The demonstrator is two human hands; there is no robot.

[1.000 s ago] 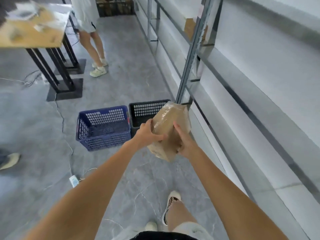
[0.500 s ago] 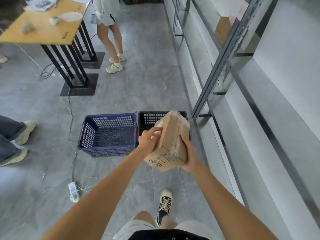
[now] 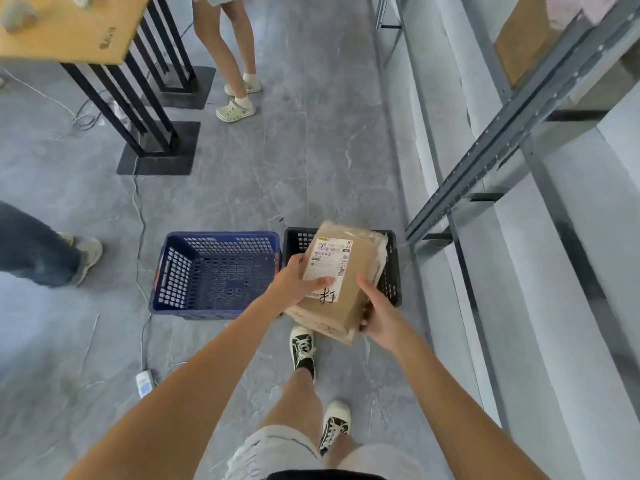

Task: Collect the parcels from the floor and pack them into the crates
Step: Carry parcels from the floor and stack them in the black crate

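Two hands hold one brown cardboard parcel with a white printed label (image 3: 341, 282) up in the air. The left hand (image 3: 298, 285) grips the parcel's left side, with its thumb lying flat on the label. The right hand (image 3: 379, 318) holds the near right corner, with its fingers curled under the box. Black pen marks sit on the top face, just below the label.

The parcel hangs over the near edge of the black plastic crate with holes in its walls (image 3: 391, 271). A blue plastic crate with holes (image 3: 214, 268) stands on the grey stone floor (image 3: 311, 150), touching the black one on its left side. You can see right down to the blue crate's bottom.

A grey metal shelf rack (image 3: 502, 133) runs along the right side. A wooden worktop on black legs (image 3: 69, 32) stands far off at the top left. Another person's legs in pale shoes (image 3: 239, 98) stand beside it. A white power strip (image 3: 143, 382) lies on the floor with its cord.
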